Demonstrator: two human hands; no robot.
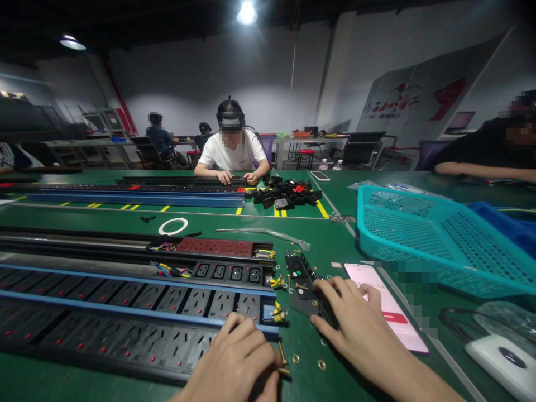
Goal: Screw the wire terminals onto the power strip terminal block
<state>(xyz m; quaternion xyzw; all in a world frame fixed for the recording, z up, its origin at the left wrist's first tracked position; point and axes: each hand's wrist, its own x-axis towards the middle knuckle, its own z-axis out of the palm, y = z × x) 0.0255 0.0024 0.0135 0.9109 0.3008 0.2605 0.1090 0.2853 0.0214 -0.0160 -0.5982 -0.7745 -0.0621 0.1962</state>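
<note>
My left hand (238, 357) rests with curled fingers on the near end of a long black power strip (125, 329), beside small brass screws (282, 354). What its fingers pinch, if anything, is hidden. My right hand (355, 326) lies with fingers spread over a flat black plate (304, 304) at the strip's end. More black end plates (298, 268) with screws lie just beyond. Yellow wire ends (278, 312) stick out of the strip's end.
Several long power strips (146, 273) fill the left of the green table. A teal plastic basket (435, 240) stands right, a phone (387, 304) beside my right hand. A white ring (172, 226) and plastic bag (268, 233) lie behind. A person in white (232, 151) works opposite; another sits far right.
</note>
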